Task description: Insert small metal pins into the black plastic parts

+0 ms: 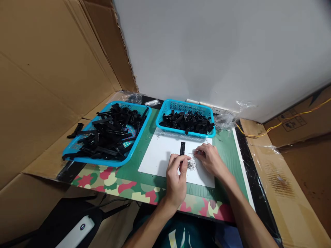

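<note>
My left hand [177, 174] is closed around the lower end of a slim black plastic part [182, 148], which points up and away from me. Close to its right, my right hand [208, 156] has its thumb and fingers pinched together. Whatever sits between those fingertips is too small to name. Between the two hands lies a loose pile of tiny metal pieces [192, 164], on a white sheet [152, 156] spread over the table. The lower end of the black part is hidden by my left fingers.
A large blue basket [129, 156] heaped with black parts stands at left, with one black part [75, 131] beside it. A smaller blue basket [186, 132] of black pieces sits behind the sheet. Clear plastic bags [224, 120], a yellow cable [274, 127] and cardboard walls [51, 69] surround the table.
</note>
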`<act>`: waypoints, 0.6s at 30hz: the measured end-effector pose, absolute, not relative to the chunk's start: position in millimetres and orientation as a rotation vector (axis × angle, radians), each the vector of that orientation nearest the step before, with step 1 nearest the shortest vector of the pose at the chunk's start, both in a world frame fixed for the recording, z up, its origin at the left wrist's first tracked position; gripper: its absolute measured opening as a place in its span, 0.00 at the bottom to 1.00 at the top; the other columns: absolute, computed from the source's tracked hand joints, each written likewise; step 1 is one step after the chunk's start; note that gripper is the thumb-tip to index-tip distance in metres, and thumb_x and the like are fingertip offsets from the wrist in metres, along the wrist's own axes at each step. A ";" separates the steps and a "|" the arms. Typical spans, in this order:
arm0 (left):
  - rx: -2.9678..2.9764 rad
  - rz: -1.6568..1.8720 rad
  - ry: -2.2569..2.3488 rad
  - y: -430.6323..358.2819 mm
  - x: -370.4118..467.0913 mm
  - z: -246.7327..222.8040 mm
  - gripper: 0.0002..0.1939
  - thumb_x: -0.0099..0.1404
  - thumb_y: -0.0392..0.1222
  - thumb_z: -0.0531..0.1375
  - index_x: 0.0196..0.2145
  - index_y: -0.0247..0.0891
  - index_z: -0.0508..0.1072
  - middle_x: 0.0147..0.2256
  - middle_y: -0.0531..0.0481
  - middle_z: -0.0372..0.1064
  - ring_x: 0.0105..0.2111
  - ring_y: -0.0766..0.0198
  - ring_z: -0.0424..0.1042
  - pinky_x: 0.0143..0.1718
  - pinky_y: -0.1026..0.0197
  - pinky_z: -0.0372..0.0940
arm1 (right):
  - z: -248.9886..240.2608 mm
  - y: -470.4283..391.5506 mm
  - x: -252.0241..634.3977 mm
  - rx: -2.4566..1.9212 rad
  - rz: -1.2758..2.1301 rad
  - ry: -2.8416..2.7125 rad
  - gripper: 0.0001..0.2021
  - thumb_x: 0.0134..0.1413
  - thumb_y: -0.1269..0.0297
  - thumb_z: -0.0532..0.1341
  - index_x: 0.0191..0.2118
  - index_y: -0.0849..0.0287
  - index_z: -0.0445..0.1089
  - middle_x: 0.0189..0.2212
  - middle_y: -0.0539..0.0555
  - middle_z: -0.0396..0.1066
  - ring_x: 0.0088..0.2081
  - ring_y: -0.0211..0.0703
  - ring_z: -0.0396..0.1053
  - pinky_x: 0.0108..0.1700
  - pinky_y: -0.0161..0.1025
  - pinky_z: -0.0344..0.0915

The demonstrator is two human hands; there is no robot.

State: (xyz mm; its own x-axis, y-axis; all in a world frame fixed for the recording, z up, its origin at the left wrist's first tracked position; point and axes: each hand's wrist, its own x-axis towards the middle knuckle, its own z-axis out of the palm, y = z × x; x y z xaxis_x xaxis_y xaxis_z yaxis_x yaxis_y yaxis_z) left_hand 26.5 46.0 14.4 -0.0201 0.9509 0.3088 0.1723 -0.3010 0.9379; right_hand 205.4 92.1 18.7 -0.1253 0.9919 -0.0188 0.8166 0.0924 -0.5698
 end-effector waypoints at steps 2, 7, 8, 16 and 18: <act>1.546 1.389 1.210 45.8 26.1 14.4 0.12 0.80 0.42 0.54 0.44 0.40 0.77 0.39 0.49 0.69 0.38 0.63 0.71 0.40 0.62 0.66 | 19.7 90.3 204.1 -1.785 0.629 -2.038 0.08 0.66 0.69 0.60 0.40 0.58 0.78 0.38 0.57 0.76 0.43 0.52 0.67 0.47 0.47 0.54; 1.560 1.378 1.212 45.8 24.9 12.4 0.10 0.79 0.42 0.56 0.45 0.41 0.77 0.39 0.50 0.67 0.35 0.65 0.69 0.38 0.63 0.65 | 32.7 77.5 204.5 -1.622 0.805 -1.881 0.08 0.70 0.63 0.57 0.39 0.57 0.71 0.35 0.53 0.71 0.40 0.49 0.65 0.47 0.45 0.57; 1.567 1.376 1.215 45.8 24.8 11.9 0.09 0.79 0.42 0.57 0.45 0.41 0.77 0.38 0.51 0.66 0.34 0.66 0.68 0.37 0.64 0.65 | 36.6 73.3 204.9 -1.548 0.902 -1.812 0.09 0.72 0.60 0.57 0.39 0.56 0.69 0.35 0.52 0.70 0.39 0.47 0.64 0.45 0.43 0.58; 1.614 1.355 1.118 45.2 27.1 12.6 0.05 0.75 0.41 0.62 0.46 0.42 0.79 0.38 0.52 0.64 0.31 0.68 0.66 0.35 0.65 0.65 | 45.8 44.6 202.5 -1.188 1.421 -1.399 0.14 0.70 0.49 0.62 0.42 0.55 0.69 0.36 0.51 0.65 0.38 0.44 0.62 0.42 0.39 0.64; 1.621 1.339 1.082 45.9 27.4 13.8 0.05 0.75 0.41 0.62 0.44 0.42 0.79 0.38 0.51 0.65 0.33 0.67 0.68 0.35 0.65 0.66 | 42.3 42.0 201.6 -1.161 1.427 -1.352 0.13 0.69 0.49 0.63 0.42 0.55 0.69 0.36 0.51 0.64 0.38 0.43 0.62 0.41 0.38 0.64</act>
State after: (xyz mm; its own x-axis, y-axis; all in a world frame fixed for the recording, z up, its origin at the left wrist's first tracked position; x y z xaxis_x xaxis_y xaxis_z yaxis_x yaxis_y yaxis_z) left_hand 27.4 45.9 13.8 0.0919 0.9345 0.3439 0.1404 -0.3541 0.9246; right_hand 201.6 42.0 42.3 -0.2257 0.9711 -0.0774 0.0246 -0.0738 -0.9970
